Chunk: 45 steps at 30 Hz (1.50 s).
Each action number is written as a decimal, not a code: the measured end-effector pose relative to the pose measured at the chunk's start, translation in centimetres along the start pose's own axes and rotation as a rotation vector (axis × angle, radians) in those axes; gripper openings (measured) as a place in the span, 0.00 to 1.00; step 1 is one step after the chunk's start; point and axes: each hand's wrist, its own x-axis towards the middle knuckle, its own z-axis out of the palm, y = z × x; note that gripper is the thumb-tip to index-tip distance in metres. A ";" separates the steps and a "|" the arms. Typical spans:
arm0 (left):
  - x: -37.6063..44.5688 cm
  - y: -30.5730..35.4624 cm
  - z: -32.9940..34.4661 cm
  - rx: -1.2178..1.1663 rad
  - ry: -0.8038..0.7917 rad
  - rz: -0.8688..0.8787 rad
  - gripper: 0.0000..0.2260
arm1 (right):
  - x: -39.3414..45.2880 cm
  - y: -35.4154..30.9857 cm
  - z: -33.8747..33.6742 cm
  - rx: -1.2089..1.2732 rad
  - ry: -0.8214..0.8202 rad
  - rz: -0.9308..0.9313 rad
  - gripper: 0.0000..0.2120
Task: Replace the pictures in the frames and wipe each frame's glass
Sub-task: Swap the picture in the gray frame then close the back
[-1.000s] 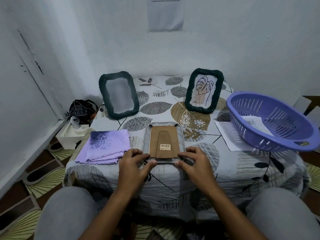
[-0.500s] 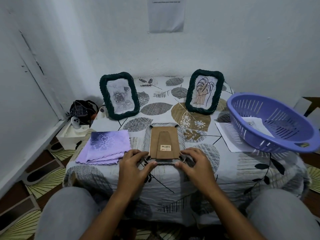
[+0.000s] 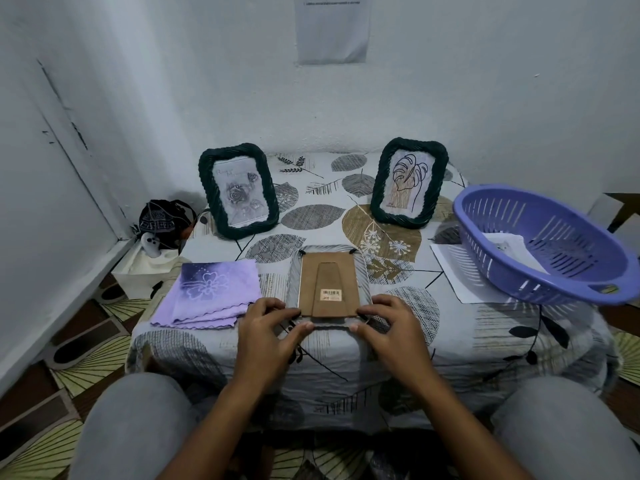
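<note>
Both hands, the left hand [image 3: 266, 336] and right hand [image 3: 393, 332], stay pinched on the near corners of the face-down frame [image 3: 329, 284] lying just beyond the fingertips, little moved in a second, suggesting its backing clips are still being worked.

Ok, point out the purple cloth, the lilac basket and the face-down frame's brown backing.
purple cloth [image 3: 211, 292]: head view, middle of its flower print.
lilac basket [image 3: 519, 277]: head view, near slotted wall.
brown backing [image 3: 329, 284]: head view, centre of the stand flap.
</note>
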 end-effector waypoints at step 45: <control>8.7 2.8 -0.1 -0.418 -0.166 -0.465 0.07 | 8.8 -2.9 -3.9 0.916 -0.234 0.674 0.17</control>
